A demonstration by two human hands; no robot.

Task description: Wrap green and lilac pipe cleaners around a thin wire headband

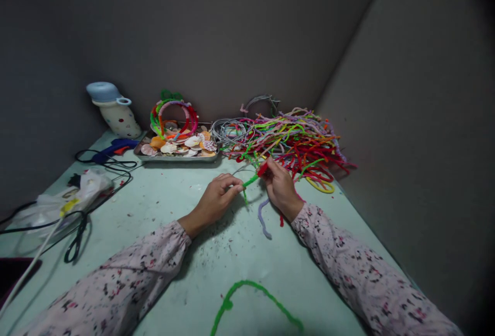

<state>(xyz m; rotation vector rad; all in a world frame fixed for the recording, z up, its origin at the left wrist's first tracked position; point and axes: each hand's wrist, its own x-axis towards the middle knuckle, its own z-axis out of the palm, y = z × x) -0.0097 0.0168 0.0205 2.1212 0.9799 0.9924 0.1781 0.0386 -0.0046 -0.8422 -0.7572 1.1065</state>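
Near the middle of the table, my left hand [218,198] pinches the left end of a green fuzzy stem [251,180] between thumb and fingers. My right hand [281,186] is closed on a red fuzzy part [263,169] at the other end of the green stem. A short green end hangs down beside my left fingertips. A thin grey wire loop shows just behind the hands. Below my right hand, a lilac fuzzy stem [263,220] and a short red end [281,220] stick out. A bent green stem [247,282] lies at the front edge of the view.
Behind the hands are a metal tray [178,158] of shells with fuzzy rings [189,119], coiled grey wire [232,131] and a heap of coloured stems [297,135]. At left are a bottle [116,112], a blue tool [112,150], black cables and a plastic bag [91,186].
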